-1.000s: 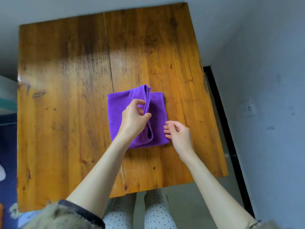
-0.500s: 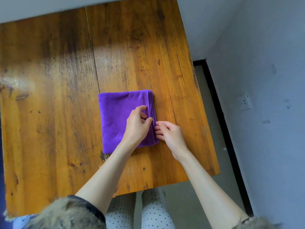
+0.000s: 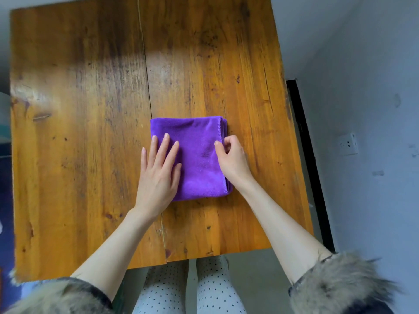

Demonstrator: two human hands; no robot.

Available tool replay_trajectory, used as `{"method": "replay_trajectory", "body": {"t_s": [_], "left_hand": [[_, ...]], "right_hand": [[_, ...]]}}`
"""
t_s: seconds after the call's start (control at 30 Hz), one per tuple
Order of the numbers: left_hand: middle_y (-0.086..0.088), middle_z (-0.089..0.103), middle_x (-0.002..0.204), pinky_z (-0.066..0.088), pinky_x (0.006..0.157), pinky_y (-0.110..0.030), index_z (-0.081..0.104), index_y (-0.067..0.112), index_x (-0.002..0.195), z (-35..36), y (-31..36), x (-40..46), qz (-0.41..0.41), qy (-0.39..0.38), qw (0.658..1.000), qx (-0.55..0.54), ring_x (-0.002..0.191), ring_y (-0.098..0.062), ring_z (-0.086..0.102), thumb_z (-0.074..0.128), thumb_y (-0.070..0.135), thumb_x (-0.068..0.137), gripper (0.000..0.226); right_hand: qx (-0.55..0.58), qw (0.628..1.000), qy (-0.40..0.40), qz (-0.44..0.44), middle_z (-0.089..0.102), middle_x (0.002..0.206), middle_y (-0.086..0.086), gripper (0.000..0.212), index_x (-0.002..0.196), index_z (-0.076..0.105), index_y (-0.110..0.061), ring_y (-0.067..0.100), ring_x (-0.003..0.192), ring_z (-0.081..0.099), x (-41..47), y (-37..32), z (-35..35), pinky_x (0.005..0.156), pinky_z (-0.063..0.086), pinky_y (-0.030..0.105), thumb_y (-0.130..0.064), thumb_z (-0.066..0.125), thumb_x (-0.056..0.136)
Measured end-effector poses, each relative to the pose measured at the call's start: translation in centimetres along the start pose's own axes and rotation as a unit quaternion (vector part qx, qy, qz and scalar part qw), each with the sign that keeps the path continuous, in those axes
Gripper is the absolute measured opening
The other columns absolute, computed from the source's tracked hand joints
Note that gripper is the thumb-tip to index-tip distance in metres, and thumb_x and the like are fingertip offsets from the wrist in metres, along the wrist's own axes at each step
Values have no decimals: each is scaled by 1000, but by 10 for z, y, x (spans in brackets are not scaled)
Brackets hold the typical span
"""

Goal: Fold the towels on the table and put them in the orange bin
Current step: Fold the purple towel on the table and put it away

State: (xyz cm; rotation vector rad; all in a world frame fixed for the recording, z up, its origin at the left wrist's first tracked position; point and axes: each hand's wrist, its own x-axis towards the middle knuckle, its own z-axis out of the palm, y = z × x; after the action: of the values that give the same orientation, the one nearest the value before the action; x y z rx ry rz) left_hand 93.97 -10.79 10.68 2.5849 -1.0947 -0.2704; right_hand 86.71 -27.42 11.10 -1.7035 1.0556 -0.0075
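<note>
A purple towel (image 3: 199, 141) lies folded into a small square on the wooden table (image 3: 90, 109), right of centre and toward the near edge. My left hand (image 3: 158, 175) rests flat on the towel's left side, fingers spread and palm down. My right hand (image 3: 231, 157) sits at the towel's right edge with its fingers curled and the thumb and fingertips pinching the stacked layers there. No orange bin is in view.
The table's right edge runs close to a grey wall with a white socket (image 3: 348, 143), and a dark strip (image 3: 310, 155) lies on the floor between them. My legs in dotted trousers (image 3: 192, 291) stand at the table's near edge.
The towel's lifted flap has been laid down, closing the fold. My left hand let go of the flap and moved left to lie flat. My right hand moved onto the right edge.
</note>
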Motion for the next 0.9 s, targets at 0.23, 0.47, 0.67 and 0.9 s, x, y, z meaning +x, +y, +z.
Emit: {"method": "replay_trajectory", "body": {"t_s": [0.23,0.47,0.67,0.9], "left_hand": [[-9,15,156,7,116,-48,27,17,147,14,-2,6,22,-50,995,85,145,-26,4,28,45,95,59],[-7,13,157,1,116,-49,23,22,148,21,-2,8,12,-41,994,101,145,-24,2,26,48,93,60],[-12,22,154,9,114,-54,35,24,144,18,-3,28,64,7,993,99,144,-32,12,31,37,96,50],[-8,19,155,8,116,-52,30,26,146,26,-15,42,61,4,992,109,145,-29,11,30,40,97,51]], "right_hand": [[50,999,-12,9,49,79,-7,15,94,47,-16,4,67,47,5,8,-9,52,37,13,-28,41,99],[-140,981,122,-57,52,115,3,29,120,49,-14,22,104,52,-9,6,0,84,41,31,-27,49,94],[-387,871,100,-287,29,151,15,55,143,34,-6,31,141,24,-13,6,15,113,20,52,-28,38,93],[-435,863,16,-256,7,158,8,58,149,14,-15,20,146,0,12,29,11,118,2,46,-40,29,98]]}}
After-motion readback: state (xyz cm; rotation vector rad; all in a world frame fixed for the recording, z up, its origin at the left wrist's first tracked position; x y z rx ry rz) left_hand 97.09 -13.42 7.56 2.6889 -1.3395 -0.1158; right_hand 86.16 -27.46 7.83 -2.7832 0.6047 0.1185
